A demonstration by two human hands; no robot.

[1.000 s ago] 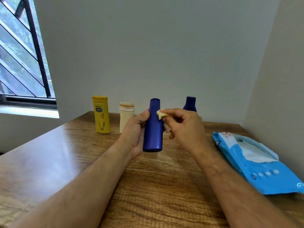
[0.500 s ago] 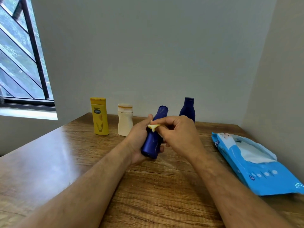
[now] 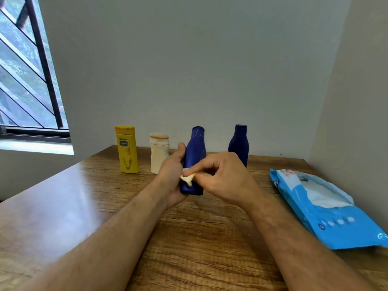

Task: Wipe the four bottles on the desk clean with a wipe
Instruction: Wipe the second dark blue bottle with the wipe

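My left hand [image 3: 171, 177] grips a dark blue bottle [image 3: 195, 152] from its left side and holds it nearly upright above the desk. My right hand [image 3: 222, 178] pinches a small crumpled wipe [image 3: 187, 179] and presses it against the bottle's lower front. Standing at the back of the desk are a yellow bottle [image 3: 126, 149], a cream bottle [image 3: 159, 153] and a second dark blue bottle [image 3: 239, 143], partly hidden behind my right hand.
A blue pack of wipes [image 3: 327, 208] lies open on the right side of the wooden desk [image 3: 69, 206], close to the right wall. A barred window [image 3: 27, 80] is at the left. The wall stands right behind the bottles.
The held blue bottle went from upright to tilted and is back to nearly upright. The wipe has slid from near the bottle's neck down to its lower part.
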